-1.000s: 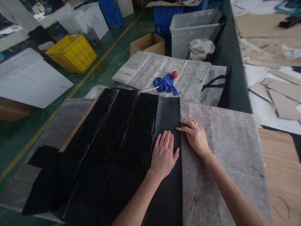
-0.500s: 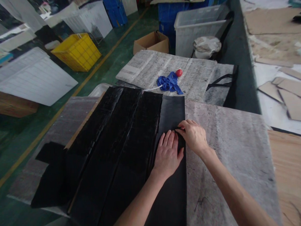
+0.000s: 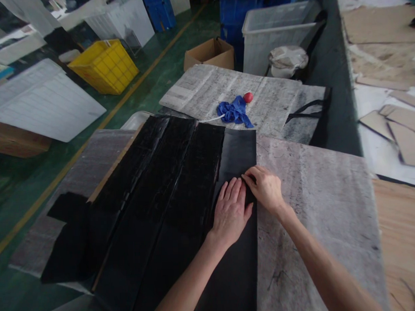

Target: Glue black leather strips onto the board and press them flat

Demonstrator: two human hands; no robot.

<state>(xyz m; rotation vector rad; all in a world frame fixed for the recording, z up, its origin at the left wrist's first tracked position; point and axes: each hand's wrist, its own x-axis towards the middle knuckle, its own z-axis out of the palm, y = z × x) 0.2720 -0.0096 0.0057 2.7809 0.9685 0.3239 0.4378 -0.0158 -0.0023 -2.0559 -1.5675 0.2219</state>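
Stretched out flat, my left hand (image 3: 230, 211) presses on a smooth black sheet (image 3: 239, 147), its fingers pointing away from me. Close beside its fingertips, my right hand (image 3: 265, 187) pinches thumb and forefinger together at the right part of this sheet. Whatever lies in the pinch is too small and dark to make out. Left of the smooth sheet, several glossy black panels (image 3: 175, 161) lie side by side, overlapping, with uneven edges. A thin tan strip (image 3: 115, 165) runs along their far left side. The lower part of the sheet passes under my left forearm.
Worn grey boards (image 3: 311, 206) carry the work. Beyond it lie a blue cloth (image 3: 235, 113) and a red ball-like object (image 3: 248, 97). A cardboard box (image 3: 209, 54), a yellow crate (image 3: 104, 66) and white bins (image 3: 44, 100) stand around. Tan cut pieces (image 3: 411, 137) lie at right.
My right hand has shifted very slightly left, and the dark bit that showed at its fingertips is now hardly visible. The left hand stays pressed flat. The view has tilted slightly.
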